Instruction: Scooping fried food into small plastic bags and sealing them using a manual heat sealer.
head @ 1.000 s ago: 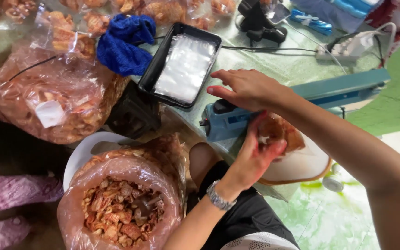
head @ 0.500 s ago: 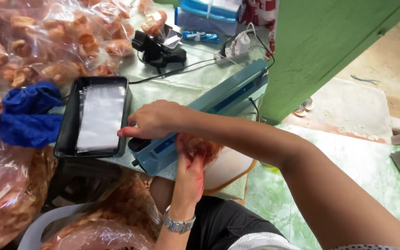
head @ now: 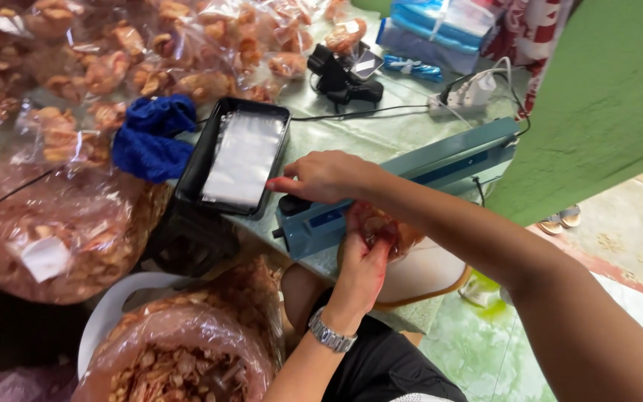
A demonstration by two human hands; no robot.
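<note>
Right hand [head: 327, 177], centre frame: palm down on the blue heat sealer [head: 403, 182], fingers [head: 286, 182] loosely spread and nearly flat, gripping nothing. Left hand [head: 362, 257], just below it: fingers closed around a small clear bag of orange-brown snacks [head: 385, 227] held against the sealer's near edge. Black tray of empty clear bags [head: 236, 158] sits just left on the bench [head: 381, 126].
</note>
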